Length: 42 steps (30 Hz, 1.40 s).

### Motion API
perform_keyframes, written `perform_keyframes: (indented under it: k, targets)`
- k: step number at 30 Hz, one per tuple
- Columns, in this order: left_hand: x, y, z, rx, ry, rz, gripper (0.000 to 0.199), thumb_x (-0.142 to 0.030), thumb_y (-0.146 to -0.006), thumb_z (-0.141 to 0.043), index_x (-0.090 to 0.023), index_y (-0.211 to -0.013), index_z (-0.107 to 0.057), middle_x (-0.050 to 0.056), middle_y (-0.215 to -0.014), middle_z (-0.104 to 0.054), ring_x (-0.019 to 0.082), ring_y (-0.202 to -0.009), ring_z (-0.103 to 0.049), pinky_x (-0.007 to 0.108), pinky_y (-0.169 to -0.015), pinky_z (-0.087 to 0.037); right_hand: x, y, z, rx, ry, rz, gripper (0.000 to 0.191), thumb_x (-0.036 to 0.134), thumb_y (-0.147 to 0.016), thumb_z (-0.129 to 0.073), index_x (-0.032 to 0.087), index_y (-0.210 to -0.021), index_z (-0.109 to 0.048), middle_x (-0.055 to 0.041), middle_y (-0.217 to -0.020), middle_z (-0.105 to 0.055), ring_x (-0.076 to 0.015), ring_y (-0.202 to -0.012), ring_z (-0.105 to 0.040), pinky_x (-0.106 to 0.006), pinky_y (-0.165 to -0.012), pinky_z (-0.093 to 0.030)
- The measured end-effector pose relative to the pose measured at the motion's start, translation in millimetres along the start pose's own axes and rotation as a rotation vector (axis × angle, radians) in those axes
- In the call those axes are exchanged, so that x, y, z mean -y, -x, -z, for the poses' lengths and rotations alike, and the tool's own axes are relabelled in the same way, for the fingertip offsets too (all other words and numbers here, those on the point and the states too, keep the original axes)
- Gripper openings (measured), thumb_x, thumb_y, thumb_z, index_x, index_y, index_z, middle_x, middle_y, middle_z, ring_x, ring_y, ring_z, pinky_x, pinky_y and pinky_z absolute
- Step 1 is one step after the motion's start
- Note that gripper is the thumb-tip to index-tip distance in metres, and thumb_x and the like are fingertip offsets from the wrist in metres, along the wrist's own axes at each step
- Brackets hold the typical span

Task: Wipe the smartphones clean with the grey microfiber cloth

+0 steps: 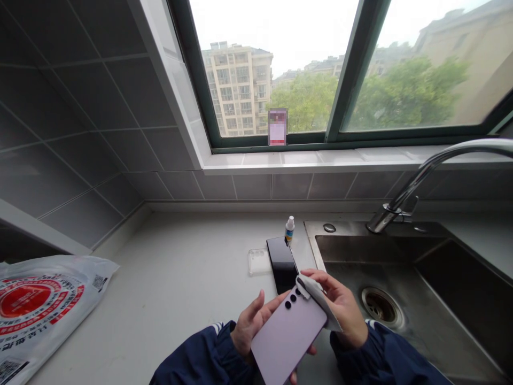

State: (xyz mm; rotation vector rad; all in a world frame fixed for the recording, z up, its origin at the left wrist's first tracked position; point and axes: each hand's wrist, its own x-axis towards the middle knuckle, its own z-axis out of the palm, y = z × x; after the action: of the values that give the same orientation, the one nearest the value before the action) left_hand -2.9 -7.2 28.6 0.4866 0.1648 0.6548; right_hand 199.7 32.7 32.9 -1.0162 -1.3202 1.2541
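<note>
Lilac smartphone [286,339], back face up, tilted above the worktop [192,278] in front of the sink [312,243]. Left hand [250,323] cradles it from beneath, fingertips reaching past the far edge, thumb raised clear. Right hand [344,307] pinches a grey cloth [323,302] over the top corner, beside the camera lenses [293,298]. Black-screened phone [280,259] lies beyond, between clear case [258,262] and sink; small bottle [289,230] upright behind it.

Handling (judged): rigid, light, probably slick; glass and lenses likely fragile if dropped. Best hold: both long edges, palm beneath. Cloth soft, limp; pinch a fold.
</note>
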Motion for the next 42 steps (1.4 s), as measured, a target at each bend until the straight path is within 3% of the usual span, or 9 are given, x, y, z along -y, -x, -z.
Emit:
perform_keyframes:
  k: [4, 8, 12, 16, 20, 25, 31, 36, 42]
  targets:
    - [-1, 1, 0.8, -0.019, -0.008, 0.002, 0.083, -0.076, -0.079, -0.037, -0.029, -0.147, -0.029, 0.022, -0.14, -0.049, 0.039, -0.102, -0.064, 0.045, -0.066, -0.048, 5, 0, -1, -0.001, 0.038, 0.056, 0.031, 0.049, -0.081, -0.07, 0.018, -0.078, -0.073, -0.0123, -0.106, -0.069, -0.0283, -0.103, -0.066, -0.034, -0.087, -0.055]
    - [-2, 5, 7.6, -0.043, -0.009, 0.044, 0.081, -0.076, -0.082, -0.027, -0.032, -0.15, -0.018, 0.023, -0.124, -0.061, 0.033, -0.08, -0.069, 0.046, -0.064, -0.047, 10, 3, -1, 0.071, 0.141, 0.056, 0.034, 0.048, -0.092, -0.056, 0.021, -0.093, -0.077, -0.0102, -0.106, -0.07, -0.0251, -0.096, -0.068, -0.034, -0.087, -0.055]
    - [-2, 7, 11.4, -0.087, 0.006, 0.014, 0.076, -0.074, -0.085, -0.017, -0.036, -0.15, -0.013, 0.022, -0.123, -0.061, 0.032, -0.08, -0.07, 0.044, -0.063, -0.048, 10, 6, -1, 0.118, 0.242, 0.101, 0.035, 0.045, -0.097, -0.048, 0.025, -0.113, -0.073, -0.0083, -0.125, -0.066, -0.0277, -0.118, -0.06, -0.04, -0.103, -0.047]
    - [1, 6, 6.9, -0.083, -0.012, 0.058, 0.074, -0.073, -0.085, -0.025, -0.036, -0.149, -0.02, 0.019, -0.119, -0.064, 0.033, -0.081, -0.07, 0.044, -0.065, -0.047, 9, 10, -4, 0.225, 0.27, 0.118, 0.041, 0.043, -0.099, -0.044, 0.025, -0.131, -0.061, -0.0067, -0.138, -0.057, -0.0273, -0.132, -0.05, -0.046, -0.112, -0.037]
    - [4, 6, 4.9, -0.09, -0.024, 0.053, 0.075, -0.073, -0.084, -0.032, -0.032, -0.147, -0.027, 0.019, -0.119, -0.064, 0.034, -0.08, -0.07, 0.044, -0.064, -0.048, 6, 13, -5, 0.234, 0.303, 0.058, 0.045, 0.046, -0.099, -0.044, 0.023, -0.136, -0.057, -0.0077, -0.136, -0.059, -0.0286, -0.125, -0.056, -0.046, -0.107, -0.044]
    - [4, 6, 9.9, -0.116, 0.015, -0.059, 0.075, -0.073, -0.086, -0.019, -0.035, -0.151, -0.012, 0.022, -0.12, -0.062, 0.035, -0.083, -0.071, 0.043, -0.062, -0.05, 2, 14, -2, 0.161, 0.37, 0.071, 0.044, 0.044, -0.098, -0.048, 0.021, -0.134, -0.058, -0.0077, -0.127, -0.066, -0.0283, -0.117, -0.063, -0.044, -0.103, -0.049]
    - [1, 5, 7.8, -0.217, 0.057, -0.2, 0.077, -0.076, -0.085, -0.014, -0.039, -0.151, -0.001, 0.019, -0.114, -0.064, 0.035, -0.08, -0.071, 0.045, -0.061, -0.053, -4, 14, -5, 0.114, 0.53, 0.368, 0.043, 0.024, -0.1, -0.045, 0.022, -0.142, -0.049, -0.0059, -0.145, -0.05, -0.0251, -0.135, -0.046, -0.042, -0.113, -0.039]
    - [-2, 4, 4.8, -0.367, 0.131, -0.29, 0.074, -0.071, -0.087, -0.028, -0.043, -0.151, -0.003, 0.016, -0.124, -0.061, 0.034, -0.078, -0.071, 0.047, -0.06, -0.054, -13, 16, -11, 0.213, 0.843, 0.664, 0.054, 0.015, -0.096, -0.043, 0.015, -0.15, -0.035, -0.0111, -0.155, -0.033, -0.0325, -0.147, -0.019, -0.055, -0.115, -0.03]
    - [-5, 4, 8.2, -0.513, 0.245, -0.39, 0.068, -0.058, -0.092, -0.04, -0.037, -0.151, -0.017, 0.014, -0.137, -0.055, 0.032, -0.106, -0.064, 0.054, -0.088, -0.049, -12, 27, -21, 0.322, 1.038, 0.726, 0.055, 0.023, -0.097, -0.046, 0.009, -0.149, -0.035, -0.0135, -0.156, -0.031, -0.0367, -0.147, -0.016, -0.056, -0.113, -0.03]
